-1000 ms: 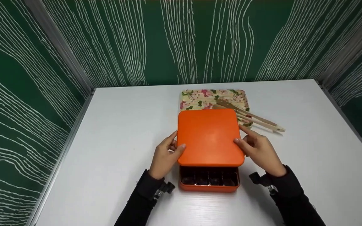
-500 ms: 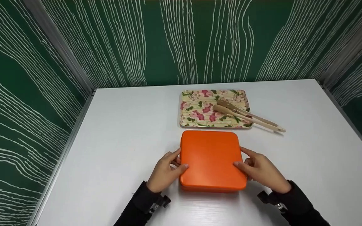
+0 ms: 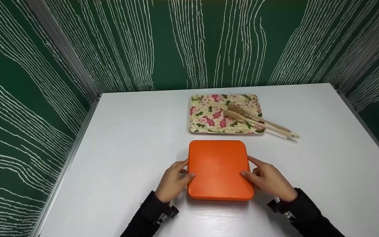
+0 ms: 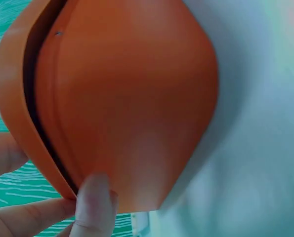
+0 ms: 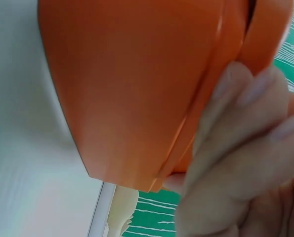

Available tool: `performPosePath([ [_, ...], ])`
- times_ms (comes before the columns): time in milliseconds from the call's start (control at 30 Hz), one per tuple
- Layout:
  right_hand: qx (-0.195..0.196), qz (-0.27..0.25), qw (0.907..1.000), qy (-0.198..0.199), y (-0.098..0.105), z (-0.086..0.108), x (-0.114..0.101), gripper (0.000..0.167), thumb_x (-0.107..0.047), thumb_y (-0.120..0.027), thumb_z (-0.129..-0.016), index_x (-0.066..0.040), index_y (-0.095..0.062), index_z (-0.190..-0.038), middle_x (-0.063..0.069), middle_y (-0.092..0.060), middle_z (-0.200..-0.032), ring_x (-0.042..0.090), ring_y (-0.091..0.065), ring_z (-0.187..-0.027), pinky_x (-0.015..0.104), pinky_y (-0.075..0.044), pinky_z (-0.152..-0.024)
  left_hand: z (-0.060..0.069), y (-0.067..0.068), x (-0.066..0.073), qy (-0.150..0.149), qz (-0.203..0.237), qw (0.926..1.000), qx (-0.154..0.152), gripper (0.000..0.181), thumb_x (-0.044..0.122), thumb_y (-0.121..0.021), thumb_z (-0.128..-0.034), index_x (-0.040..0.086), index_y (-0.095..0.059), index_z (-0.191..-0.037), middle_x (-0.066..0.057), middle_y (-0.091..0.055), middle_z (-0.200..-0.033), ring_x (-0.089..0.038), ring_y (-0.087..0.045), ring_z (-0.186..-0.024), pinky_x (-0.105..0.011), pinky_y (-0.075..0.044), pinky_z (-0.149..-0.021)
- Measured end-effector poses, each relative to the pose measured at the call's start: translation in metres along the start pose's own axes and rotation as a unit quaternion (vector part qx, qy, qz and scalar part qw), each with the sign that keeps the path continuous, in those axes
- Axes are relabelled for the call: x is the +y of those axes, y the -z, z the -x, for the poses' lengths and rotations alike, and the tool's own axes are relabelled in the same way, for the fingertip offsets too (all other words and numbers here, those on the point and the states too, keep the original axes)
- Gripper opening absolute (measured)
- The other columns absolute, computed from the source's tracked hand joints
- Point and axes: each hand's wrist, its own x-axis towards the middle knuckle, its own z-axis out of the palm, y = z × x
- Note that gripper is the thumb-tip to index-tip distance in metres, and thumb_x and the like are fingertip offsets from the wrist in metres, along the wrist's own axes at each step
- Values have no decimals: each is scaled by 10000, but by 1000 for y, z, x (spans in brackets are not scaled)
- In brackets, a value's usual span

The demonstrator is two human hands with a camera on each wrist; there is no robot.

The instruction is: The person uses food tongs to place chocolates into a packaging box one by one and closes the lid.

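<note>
An orange lid lies over an orange box in front of me, covering its inside in the head view. My left hand holds the lid's left edge, thumb on top and fingers at the side. At the opposite edge, my right hand grips it with the thumb on top. In the left wrist view, a dark gap runs between the lid's rim and the box. Curled fingers touch the lid and box seam in the right wrist view. A narrow dark gap shows there too.
Behind the box lies a floral tray. Two wooden utensils rest across it, their handles reaching past its right edge onto the white table. Green walls with white lines stand around the table.
Both hands have brought the lid toward me and down onto the box, hiding the dark compartments seen earlier. Over the last half second it has shifted slightly left into line with the box.
</note>
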Motion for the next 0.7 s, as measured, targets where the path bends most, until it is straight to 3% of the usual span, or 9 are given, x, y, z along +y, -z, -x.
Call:
performPosePath([
  [200, 116, 191, 9997, -8, -1, 0, 3, 715, -276, -692, -993, 116, -393, -1511, -87, -426, -547, 47, -359, -476, 201, -279, -488, -1, -4, -2, 78, 155, 9998, -64, 572, 173, -673, -991, -116, -491, -1450, -279, -556, -1414, -351, -670, -1112, -361, -598, -883],
  [467, 185, 351, 9992, -28, -1, -6, 6, 684, -299, -649, -1020, 118, -406, -1504, -71, -467, -568, 60, -406, -500, 208, -318, -496, -7, -6, -3, 194, 123, 9997, -34, 559, 180, -651, -1004, -100, -489, -1461, -277, -551, -1428, -346, -666, -1095, -353, -592, -864],
  [700, 59, 230, 9997, -22, 4, -18, 10, 565, -285, -565, -1067, 66, -461, -1497, -39, -517, -598, 96, -501, -524, 232, -418, -498, -18, -6, -4, 380, 116, 9992, -16, 546, 199, -617, -1025, -89, -484, -1470, -247, -599, -1349, -209, -667, -905, -269, -590, -687],
])
